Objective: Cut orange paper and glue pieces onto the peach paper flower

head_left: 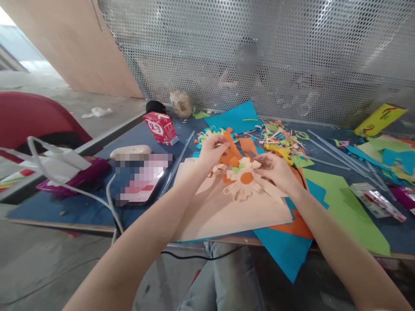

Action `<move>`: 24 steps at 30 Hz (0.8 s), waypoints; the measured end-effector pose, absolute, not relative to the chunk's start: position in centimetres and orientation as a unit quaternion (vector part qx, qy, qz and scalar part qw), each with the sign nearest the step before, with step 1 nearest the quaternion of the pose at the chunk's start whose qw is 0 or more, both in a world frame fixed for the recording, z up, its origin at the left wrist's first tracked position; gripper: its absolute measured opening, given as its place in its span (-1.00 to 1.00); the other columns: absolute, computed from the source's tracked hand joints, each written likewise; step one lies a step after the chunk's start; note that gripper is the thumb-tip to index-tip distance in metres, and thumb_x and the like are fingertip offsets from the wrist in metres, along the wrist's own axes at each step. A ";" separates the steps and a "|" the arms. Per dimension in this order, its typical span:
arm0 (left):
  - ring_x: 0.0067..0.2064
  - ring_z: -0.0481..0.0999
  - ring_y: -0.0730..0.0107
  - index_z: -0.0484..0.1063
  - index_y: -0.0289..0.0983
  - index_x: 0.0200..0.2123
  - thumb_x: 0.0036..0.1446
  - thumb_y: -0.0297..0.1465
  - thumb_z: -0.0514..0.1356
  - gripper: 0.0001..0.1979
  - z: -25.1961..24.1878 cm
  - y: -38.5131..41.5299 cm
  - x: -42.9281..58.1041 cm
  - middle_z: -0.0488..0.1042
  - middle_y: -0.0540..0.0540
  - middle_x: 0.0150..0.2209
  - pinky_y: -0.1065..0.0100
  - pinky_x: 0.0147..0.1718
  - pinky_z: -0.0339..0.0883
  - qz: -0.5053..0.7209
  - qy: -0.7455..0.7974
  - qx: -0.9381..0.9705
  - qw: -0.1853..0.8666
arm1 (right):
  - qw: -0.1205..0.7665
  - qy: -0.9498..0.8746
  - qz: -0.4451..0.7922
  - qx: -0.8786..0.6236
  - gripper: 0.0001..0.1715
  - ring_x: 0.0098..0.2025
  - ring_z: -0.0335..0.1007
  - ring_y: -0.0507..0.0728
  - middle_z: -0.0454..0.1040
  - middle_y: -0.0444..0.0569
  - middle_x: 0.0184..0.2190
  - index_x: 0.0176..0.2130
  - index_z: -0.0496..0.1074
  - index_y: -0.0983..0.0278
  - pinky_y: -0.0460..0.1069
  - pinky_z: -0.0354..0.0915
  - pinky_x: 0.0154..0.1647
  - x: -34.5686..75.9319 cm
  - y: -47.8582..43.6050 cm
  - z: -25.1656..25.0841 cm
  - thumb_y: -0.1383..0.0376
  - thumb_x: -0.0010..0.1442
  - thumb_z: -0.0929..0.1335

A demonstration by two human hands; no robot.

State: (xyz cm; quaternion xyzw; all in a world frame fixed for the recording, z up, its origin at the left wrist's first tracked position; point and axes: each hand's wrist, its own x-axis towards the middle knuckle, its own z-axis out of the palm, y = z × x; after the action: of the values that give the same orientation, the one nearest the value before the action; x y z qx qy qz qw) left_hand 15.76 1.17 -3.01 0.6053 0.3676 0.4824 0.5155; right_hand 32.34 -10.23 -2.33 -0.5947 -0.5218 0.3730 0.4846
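Observation:
My left hand [214, 149] is closed, its fingertips pinching a piece of orange craft sheet [231, 147]. Opposite it, my right hand [277, 170] is closed on what look like small scissors [251, 153]; only a thin grey blade shows, near the orange sheet. Below the hands lies a cream flower [237, 190] with looped petals and a round orange centre [246, 180]. It rests on a stack topped by a cream sheet [207, 220]. Just behind my right hand is a yellow glue gun [279, 151] with a black cord.
Colourful scraps [275, 134] litter the table's back. A blue sheet [235, 117], a green sheet [350, 216] and clear glue sticks [343, 155] lie around. To the left are a phone [158, 172], a red carton [161, 128] and white cables [94, 196]. A perforated metal panel [201, 39] stands behind.

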 end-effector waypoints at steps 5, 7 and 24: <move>-0.41 0.44 0.50 0.36 -0.31 -0.46 -0.14 -0.36 0.23 -0.84 -2.8 0.7 15.8 0.41 -0.02 -0.43 0.50 -0.51 0.32 0.444 0.330 0.628 0.548 | 0.475 -0.555 0.360 -0.580 -0.65 -0.35 0.42 0.06 0.45 -0.09 -0.40 -0.35 0.32 0.25 -0.01 0.34 -0.30 32.5 -10.1 -2.6 0.29 -0.20 0.45; -0.43 0.44 0.50 0.37 -0.32 -0.46 -0.14 -0.36 0.23 -0.84 -2.7 0.6 15.8 0.42 -0.02 -0.45 0.50 -0.50 0.29 0.428 0.332 0.641 0.544 | 0.472 -0.558 0.363 -0.577 -0.67 -0.39 0.40 0.05 0.44 -0.12 -0.45 -0.39 0.31 0.25 -0.01 0.34 -0.31 32.5 -10.1 -2.6 0.27 -0.21 0.46; -0.54 0.39 0.61 0.37 -0.33 -0.46 -0.05 -0.39 0.18 -0.89 -1.9 -0.3 15.5 0.43 0.01 -0.54 0.55 -0.55 0.25 0.367 0.282 0.696 0.549 | 0.442 -0.634 0.243 -0.587 -0.81 -0.49 0.32 0.02 0.44 -0.13 -0.52 -0.48 0.41 0.26 -0.05 0.25 -0.45 32.7 -11.0 -1.8 0.19 -0.09 0.42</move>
State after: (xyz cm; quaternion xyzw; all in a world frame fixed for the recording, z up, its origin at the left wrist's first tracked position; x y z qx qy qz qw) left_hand 15.55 -0.32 -1.91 0.6961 0.2820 0.3667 0.5490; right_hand 32.70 -10.95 -1.84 -0.5865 -0.6341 0.2427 0.4415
